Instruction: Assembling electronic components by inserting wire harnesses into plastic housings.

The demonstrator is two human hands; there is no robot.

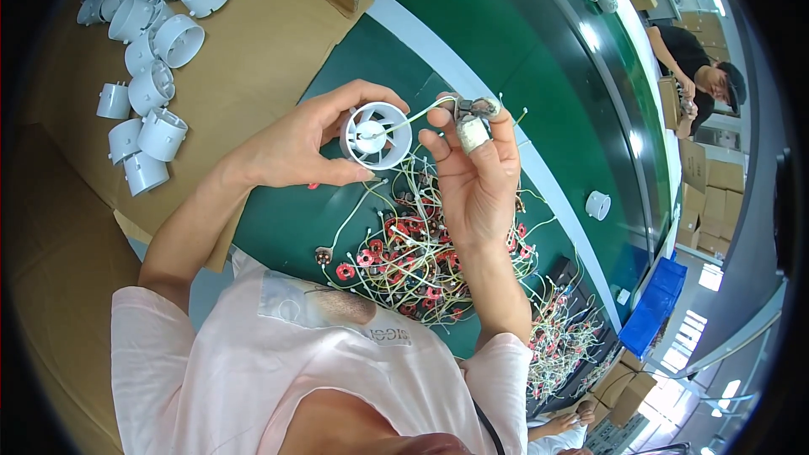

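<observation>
My left hand is closed round a round white plastic fan housing, its open end with hub and spokes facing up. Thin pale wires run from the hub across to my right hand. The thumb and fingers of that hand are bent together on the wires, with worn, dirty wrapping on some fingertips. A small dark part seems to show between those fingertips, but its kind is unclear. Below both hands lies a tangled heap of small red-and-copper coils with pale wires on the green work surface.
Many white plastic housings lie on cardboard at the left. One white housing stands on the green conveyor belt at the right. Beyond are a blue bin and a co-worker in a dark cap.
</observation>
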